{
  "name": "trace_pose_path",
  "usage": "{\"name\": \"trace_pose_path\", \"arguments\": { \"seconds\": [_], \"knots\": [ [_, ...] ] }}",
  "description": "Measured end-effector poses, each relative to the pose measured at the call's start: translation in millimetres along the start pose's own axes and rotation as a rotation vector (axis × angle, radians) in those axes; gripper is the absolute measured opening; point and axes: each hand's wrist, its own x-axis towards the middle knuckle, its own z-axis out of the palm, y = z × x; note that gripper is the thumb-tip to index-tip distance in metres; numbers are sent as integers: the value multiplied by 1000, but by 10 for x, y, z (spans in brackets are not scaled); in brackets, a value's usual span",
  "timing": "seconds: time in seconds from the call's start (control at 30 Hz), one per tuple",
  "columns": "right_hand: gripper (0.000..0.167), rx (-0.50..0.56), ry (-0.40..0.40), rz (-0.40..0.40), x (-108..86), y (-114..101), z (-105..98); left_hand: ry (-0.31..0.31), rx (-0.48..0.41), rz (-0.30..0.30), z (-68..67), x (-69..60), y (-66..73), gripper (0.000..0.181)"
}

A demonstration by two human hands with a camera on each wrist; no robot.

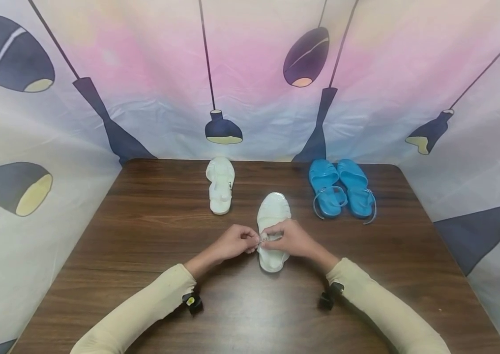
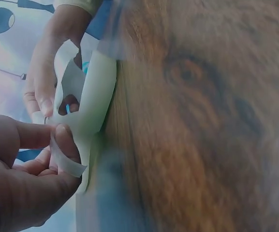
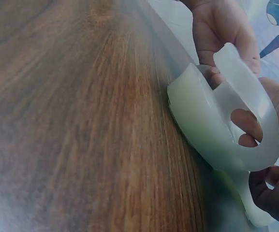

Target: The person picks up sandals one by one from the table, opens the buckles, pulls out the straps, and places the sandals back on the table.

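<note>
A white sandal (image 1: 274, 207) lies toe away on the table, between my two hands. At its left side, my left hand (image 1: 235, 242) pinches the loose strap end (image 2: 67, 163) between thumb and fingertips. My right hand (image 1: 293, 239) reaches over the sandal from the right, pinching the strap by the small buckle, which the fingers mostly cover. The heel part (image 3: 192, 104) shows pale and greenish in the right wrist view, with the curved ankle band (image 3: 248, 92) standing up above it.
Another white sandal (image 1: 220, 187) lies near the table's back edge, left of the middle. A pair of blue sandals (image 1: 326, 189) rests at the back right. Behind the brown wooden table (image 1: 152, 290) hangs a curtain (image 1: 143, 64) printed with lamps.
</note>
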Motion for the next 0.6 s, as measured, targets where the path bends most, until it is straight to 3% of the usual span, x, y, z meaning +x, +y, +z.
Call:
{"name": "trace_pose_path", "arguments": {
  "seconds": [0.27,0.5,0.6],
  "knots": [
    [31,12,15,29,-31,-11,10,1,94,-33,-39,-44,-17,16],
    [34,33,25,61,-42,-18,11,-22,3,2,-30,-8,-33,18],
    [36,39,30,73,-56,-17,15,-29,13,-2,-30,-1,-14,17]
  ]
}}
